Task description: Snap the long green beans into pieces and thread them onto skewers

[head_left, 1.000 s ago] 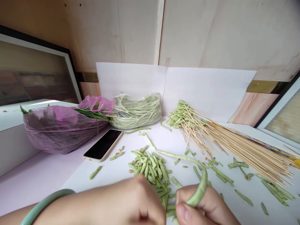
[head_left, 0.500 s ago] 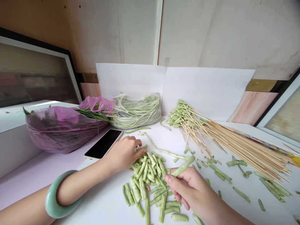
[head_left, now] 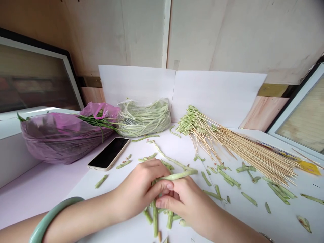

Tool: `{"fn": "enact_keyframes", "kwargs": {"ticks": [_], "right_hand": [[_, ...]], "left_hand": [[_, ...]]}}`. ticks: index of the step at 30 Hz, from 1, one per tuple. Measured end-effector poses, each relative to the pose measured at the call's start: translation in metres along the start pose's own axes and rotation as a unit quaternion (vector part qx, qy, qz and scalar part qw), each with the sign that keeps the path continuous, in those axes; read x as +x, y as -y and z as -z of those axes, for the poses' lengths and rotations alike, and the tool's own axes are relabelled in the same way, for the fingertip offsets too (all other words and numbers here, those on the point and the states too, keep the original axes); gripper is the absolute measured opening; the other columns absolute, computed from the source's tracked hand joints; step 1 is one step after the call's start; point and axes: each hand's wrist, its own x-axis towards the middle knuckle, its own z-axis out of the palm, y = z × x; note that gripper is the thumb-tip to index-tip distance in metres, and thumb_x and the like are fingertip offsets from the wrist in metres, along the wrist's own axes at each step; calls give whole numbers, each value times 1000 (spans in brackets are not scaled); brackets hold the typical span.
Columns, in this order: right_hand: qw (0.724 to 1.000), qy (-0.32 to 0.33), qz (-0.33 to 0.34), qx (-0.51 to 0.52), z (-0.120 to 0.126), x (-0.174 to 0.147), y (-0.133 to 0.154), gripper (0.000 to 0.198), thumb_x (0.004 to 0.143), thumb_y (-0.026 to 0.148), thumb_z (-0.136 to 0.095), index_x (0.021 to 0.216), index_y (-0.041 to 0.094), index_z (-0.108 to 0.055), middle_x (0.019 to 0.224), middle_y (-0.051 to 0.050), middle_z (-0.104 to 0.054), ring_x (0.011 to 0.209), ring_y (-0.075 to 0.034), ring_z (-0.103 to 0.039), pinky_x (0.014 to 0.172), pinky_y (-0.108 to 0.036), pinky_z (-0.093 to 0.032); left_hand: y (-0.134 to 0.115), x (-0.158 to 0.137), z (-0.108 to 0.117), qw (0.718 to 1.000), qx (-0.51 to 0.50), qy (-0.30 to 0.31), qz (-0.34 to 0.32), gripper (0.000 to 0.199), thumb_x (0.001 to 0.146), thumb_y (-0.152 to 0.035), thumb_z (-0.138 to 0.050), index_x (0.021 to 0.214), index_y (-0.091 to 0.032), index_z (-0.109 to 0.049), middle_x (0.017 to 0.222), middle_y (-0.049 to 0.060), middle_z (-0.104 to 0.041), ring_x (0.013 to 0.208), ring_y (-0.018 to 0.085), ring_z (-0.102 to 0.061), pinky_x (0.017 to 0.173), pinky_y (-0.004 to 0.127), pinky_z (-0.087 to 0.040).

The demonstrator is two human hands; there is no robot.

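Note:
My left hand (head_left: 144,184) and my right hand (head_left: 181,199) meet in the middle, over a heap of cut long bean pieces (head_left: 155,216). One longer long bean piece (head_left: 183,174) lies across the tops of my closed fingers, pinched between the two hands. My left thumb presses under it. The right thumb and fingers are curled close to the left fingertips, and what lies inside them is partly hidden. Both hands cover most of the heap. A pale green bangle (head_left: 50,216) circles my left forearm.
Behind the hands lie a phone (head_left: 109,153), a purple bag of greens (head_left: 63,138) and a clear bag of long beans (head_left: 144,118). Skewers (head_left: 253,155) with threaded beans (head_left: 191,121) rest at the right. Bean scraps (head_left: 229,179) are scattered nearby. White boards (head_left: 217,98) stand at the back.
My right hand has moved left with the bean piece and met my left hand, which has come nearer and closed on it. The hands now hide most of the heap.

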Motion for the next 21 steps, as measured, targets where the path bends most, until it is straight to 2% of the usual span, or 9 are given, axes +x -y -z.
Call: {"fn": "enact_keyframes", "kwargs": {"ticks": [2, 4, 6, 8, 9, 11, 12, 14, 21], "right_hand": [[999, -13, -2, -45, 9, -4, -1, 39, 79, 25, -66, 52, 19, -39, 47, 9, -29, 45, -8, -28, 41, -22, -19], [991, -99, 51, -72, 20, -10, -3, 45, 81, 30, -65, 51, 20, -33, 46, 9, -27, 43, -8, -26, 40, -23, -19], [951, -243, 168, -95, 30, -16, -3, 37, 85, 31, -62, 58, 22, -38, 52, 7, -35, 46, -10, -33, 44, -23, -28], [908, -306, 245, -148, 37, -19, -3, 20, 83, 30, -66, 74, 21, -51, 65, 2, -50, 58, -14, -47, 54, -25, -39], [903, -291, 257, -183, 38, -19, -4, 15, 82, 28, -68, 83, 21, -55, 72, 0, -57, 66, -17, -52, 60, -27, -42], [915, -210, 238, -250, 37, -18, -5, 9, 84, 21, -66, 90, 20, -60, 78, -2, -62, 73, -20, -56, 64, -29, -44], [921, -171, 221, -272, 35, -17, -5, 3, 86, 16, -62, 86, 19, -61, 74, -2, -62, 70, -19, -56, 62, -29, -43], [926, -131, 200, -291, 29, -15, -7, 16, 90, 11, -52, 78, 19, -60, 66, 0, -59, 63, -17, -54, 58, -27, -41], [914, -151, 244, -287, 17, -19, -10, 33, 97, 19, -40, 66, 18, -52, 61, -1, -54, 57, -15, -52, 54, -26, -38]], "left_hand": [[3, 2, 1, 1000, 16, -9, 9, 25, 94, -28, -47, 75, -16, -59, 72, 1, -56, 70, 13, -52, 66, 23, -38], [5, 3, 2, 999, 30, -3, 21, 26, 94, -28, -45, 75, -17, -58, 71, 1, -55, 68, 13, -50, 64, 23, -37], [6, 4, 3, 999, 31, 16, 24, 26, 95, -26, -44, 73, -17, -55, 70, 1, -53, 67, 13, -48, 63, 23, -36], [6, 4, 3, 999, 16, 34, 19, 26, 95, -23, -42, 72, -17, -53, 71, 0, -52, 66, 12, -47, 64, 22, -36], [6, 3, 3, 999, 6, 41, 15, 25, 95, -22, -42, 72, -17, -52, 71, 0, -51, 67, 12, -46, 64, 22, -36], [4, 3, 2, 999, -8, 49, 10, 24, 95, -21, -40, 74, -18, -50, 73, 0, -51, 68, 12, -46, 65, 22, -36], [3, 2, 2, 999, -10, 52, 8, 24, 95, -21, -39, 74, -18, -50, 74, -1, -50, 69, 12, -46, 65, 22, -36], [1, 1, 1, 998, 0, 57, 9, 24, 96, -21, -37, 75, -18, -47, 75, 0, -49, 69, 12, -44, 65, 22, -36], [-6, -6, -3, 991, -11, 131, 1, 23, 98, -29, -27, 77, -21, -32, 75, 0, -45, 64, 13, -40, 60, 24, -35]]}}
